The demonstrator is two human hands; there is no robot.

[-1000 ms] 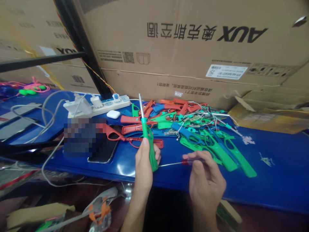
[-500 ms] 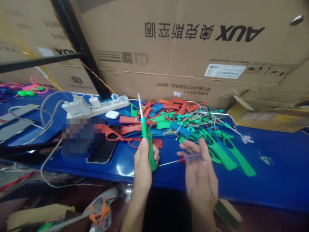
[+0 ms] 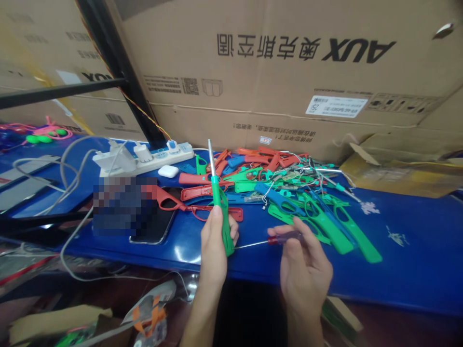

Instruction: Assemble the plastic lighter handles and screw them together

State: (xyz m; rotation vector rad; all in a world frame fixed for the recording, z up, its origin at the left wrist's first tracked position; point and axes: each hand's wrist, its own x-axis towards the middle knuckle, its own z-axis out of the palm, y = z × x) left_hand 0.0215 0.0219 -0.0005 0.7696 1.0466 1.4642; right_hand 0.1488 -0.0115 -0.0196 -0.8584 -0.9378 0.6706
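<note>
My left hand [image 3: 216,241] is wrapped round a green long-nosed gas lighter [image 3: 226,226], which stands nearly upright with its metal tube pointing up and away. In my right hand [image 3: 304,262] a screwdriver [image 3: 277,239] with a red and purplish handle lies level, gripped between thumb and fingers. Its thin shaft points left, and the tip meets the lower right edge of the green lighter. Whether the tip sits in a screw I cannot tell. Just beyond both hands lie loose green lighter shells [image 3: 334,231] and a blue shell [image 3: 280,198].
A pile of red lighter shells [image 3: 202,179], wires and inner parts covers the middle of the blue table [image 3: 415,270]. At left are a phone [image 3: 155,226], a white earbud case [image 3: 168,171] and a power strip [image 3: 159,160]. Cardboard boxes [image 3: 275,77] stand behind.
My right hand's fingers have closed in round the screwdriver handle, from a looser, spread pose. My left hand and the lighter have stayed in place.
</note>
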